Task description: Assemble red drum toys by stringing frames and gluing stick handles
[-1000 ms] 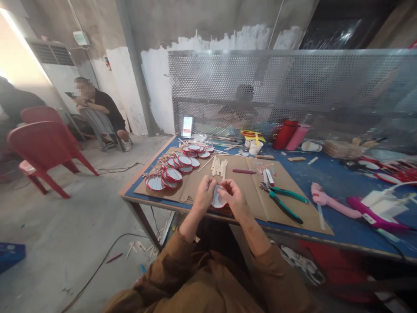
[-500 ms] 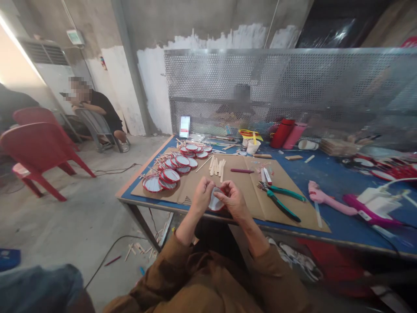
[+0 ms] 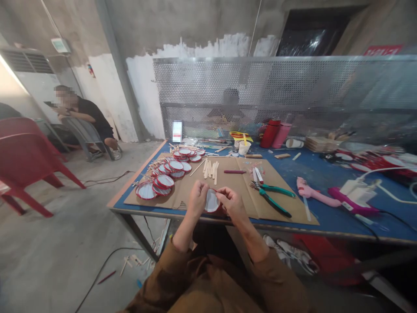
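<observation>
Between my two hands, over the cardboard's front edge, is a round white disc with a red rim [image 3: 212, 201]. My left hand [image 3: 197, 198] is closed on its left edge, and my right hand [image 3: 230, 201] pinches its upper right edge. A pile of similar red-rimmed discs [image 3: 164, 181], with sticks poking out at the left, lies left of my hands. Several flat wooden sticks [image 3: 211, 168] rest just beyond my hands. To the right, teal-handled pliers [image 3: 273, 198] lie with handles spread, near a dark red pen [image 3: 235, 171] and white tubes [image 3: 258, 175], all on the brown cardboard [image 3: 243, 191].
On the blue table [image 3: 289, 169] stand a phone [image 3: 177, 131], a paper cup [image 3: 244, 148] and a red bottle [image 3: 270, 133]. A pink glue gun [image 3: 317, 193] and a purple power strip [image 3: 350, 202] lie right. A perforated metal screen [image 3: 202, 91] backs the table. Someone sits far left.
The view has turned slightly to the right. My right fingers have shifted off the disc's face to its edge, so more of the white face shows.
</observation>
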`<state>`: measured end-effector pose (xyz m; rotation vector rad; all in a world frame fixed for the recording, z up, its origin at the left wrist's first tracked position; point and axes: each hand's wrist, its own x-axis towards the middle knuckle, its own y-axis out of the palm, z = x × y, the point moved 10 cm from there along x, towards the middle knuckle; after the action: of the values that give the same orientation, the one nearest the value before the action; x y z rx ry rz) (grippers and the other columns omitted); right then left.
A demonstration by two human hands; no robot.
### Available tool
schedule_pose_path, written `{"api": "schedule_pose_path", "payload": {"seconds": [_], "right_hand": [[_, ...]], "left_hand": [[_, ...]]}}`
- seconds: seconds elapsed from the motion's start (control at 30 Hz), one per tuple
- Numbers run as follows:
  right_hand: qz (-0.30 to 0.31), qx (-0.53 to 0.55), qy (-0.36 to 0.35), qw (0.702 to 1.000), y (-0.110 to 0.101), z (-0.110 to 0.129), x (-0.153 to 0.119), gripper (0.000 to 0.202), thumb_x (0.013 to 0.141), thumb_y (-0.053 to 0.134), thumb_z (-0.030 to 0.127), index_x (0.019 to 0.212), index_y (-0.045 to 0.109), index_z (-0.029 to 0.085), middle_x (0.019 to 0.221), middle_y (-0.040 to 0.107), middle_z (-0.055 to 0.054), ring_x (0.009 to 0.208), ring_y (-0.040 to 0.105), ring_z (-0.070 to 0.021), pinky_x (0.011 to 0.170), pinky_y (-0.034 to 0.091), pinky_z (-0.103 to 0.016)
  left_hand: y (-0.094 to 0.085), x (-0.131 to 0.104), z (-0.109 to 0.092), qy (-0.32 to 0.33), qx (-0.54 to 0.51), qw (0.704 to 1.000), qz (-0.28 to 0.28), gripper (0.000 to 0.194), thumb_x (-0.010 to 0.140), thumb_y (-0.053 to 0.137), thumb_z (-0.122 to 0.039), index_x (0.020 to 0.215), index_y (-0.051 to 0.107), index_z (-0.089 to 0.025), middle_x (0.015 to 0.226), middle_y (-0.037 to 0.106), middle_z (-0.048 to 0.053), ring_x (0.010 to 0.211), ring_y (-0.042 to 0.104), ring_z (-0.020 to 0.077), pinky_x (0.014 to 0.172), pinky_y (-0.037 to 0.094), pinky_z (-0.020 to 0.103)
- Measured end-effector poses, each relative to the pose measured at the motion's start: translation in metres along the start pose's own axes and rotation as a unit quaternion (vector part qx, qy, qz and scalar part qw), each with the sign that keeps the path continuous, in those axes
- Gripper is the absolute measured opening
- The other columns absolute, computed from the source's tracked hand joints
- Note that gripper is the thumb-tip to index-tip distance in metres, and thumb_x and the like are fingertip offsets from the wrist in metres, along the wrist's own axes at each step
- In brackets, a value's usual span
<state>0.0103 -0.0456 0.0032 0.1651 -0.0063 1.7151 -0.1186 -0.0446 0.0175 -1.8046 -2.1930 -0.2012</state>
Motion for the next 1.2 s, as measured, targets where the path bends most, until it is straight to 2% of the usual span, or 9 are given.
{"api": "schedule_pose_path", "payload": {"seconds": [0.3,0.53,0.77,0.93,1.03,1.13,1.2], "right_hand": [[-0.061,-0.074,-0.064,0.993,0.0,0.007,0.004,0.023,0.072,0.058,0.039,0.068,0.057,0.017,0.057,0.056,0.003,0.05,0.051,-0.0102,0.049,0.042,-0.021],[-0.067,-0.132,-0.068,0.987,0.003,0.011,0.004,0.026,0.072,0.057,0.041,0.07,0.061,0.016,0.058,0.058,0.001,0.053,0.052,-0.0126,0.049,0.043,-0.022],[-0.042,-0.178,-0.081,0.98,0.011,0.014,0.006,0.031,0.075,0.054,0.044,0.078,0.066,0.015,0.066,0.066,-0.003,0.06,0.059,-0.0173,0.054,0.047,-0.026],[-0.067,-0.195,-0.083,0.975,-0.004,0.012,-0.005,0.034,0.08,0.05,0.046,0.086,0.066,0.015,0.078,0.07,-0.007,0.069,0.064,-0.0202,0.064,0.052,-0.029],[-0.026,-0.179,-0.102,0.978,-0.003,0.007,-0.015,0.034,0.081,0.054,0.04,0.104,0.061,0.016,0.096,0.07,-0.01,0.083,0.066,-0.0208,0.074,0.053,-0.032],[0.051,-0.172,-0.136,0.974,0.007,0.006,-0.024,0.047,0.077,0.061,0.029,0.122,0.051,0.019,0.116,0.064,-0.01,0.1,0.064,-0.0208,0.087,0.052,-0.034],[0.079,-0.171,-0.14,0.972,0.01,0.006,-0.027,0.052,0.076,0.062,0.023,0.127,0.048,0.021,0.121,0.062,-0.01,0.105,0.062,-0.0206,0.092,0.05,-0.036]], "left_hand": [[0.003,0.006,0.005,0.009,0.025,0.999,0.024,0.018,0.085,0.044,-0.028,0.07,0.039,-0.02,0.062,0.04,-0.005,0.061,0.039,0.0103,0.06,0.033,0.023],[-0.001,0.008,0.005,0.001,0.05,0.998,0.038,0.016,0.085,0.045,-0.026,0.07,0.041,-0.019,0.064,0.041,-0.005,0.063,0.04,0.0098,0.062,0.033,0.022],[-0.005,0.005,-0.002,0.006,0.065,0.997,0.037,0.018,0.085,0.045,-0.025,0.069,0.038,-0.02,0.064,0.04,-0.005,0.063,0.04,0.0097,0.061,0.032,0.022],[0.0,0.001,0.0,0.002,0.11,0.993,0.032,0.017,0.085,0.045,-0.025,0.07,0.039,-0.02,0.063,0.042,-0.005,0.062,0.041,0.0105,0.061,0.031,0.023],[-0.001,0.001,0.001,-0.006,0.123,0.992,0.023,0.018,0.086,0.044,-0.025,0.069,0.039,-0.02,0.062,0.043,-0.005,0.062,0.042,0.0109,0.061,0.031,0.023],[-0.004,0.002,0.002,-0.015,0.126,0.992,0.017,0.018,0.085,0.044,-0.024,0.068,0.038,-0.02,0.062,0.043,-0.005,0.062,0.044,0.0111,0.061,0.032,0.023],[-0.006,0.003,0.002,-0.021,0.126,0.992,0.012,0.018,0.085,0.044,-0.023,0.068,0.038,-0.02,0.062,0.043,-0.005,0.062,0.044,0.011,0.061,0.032,0.023]]}}
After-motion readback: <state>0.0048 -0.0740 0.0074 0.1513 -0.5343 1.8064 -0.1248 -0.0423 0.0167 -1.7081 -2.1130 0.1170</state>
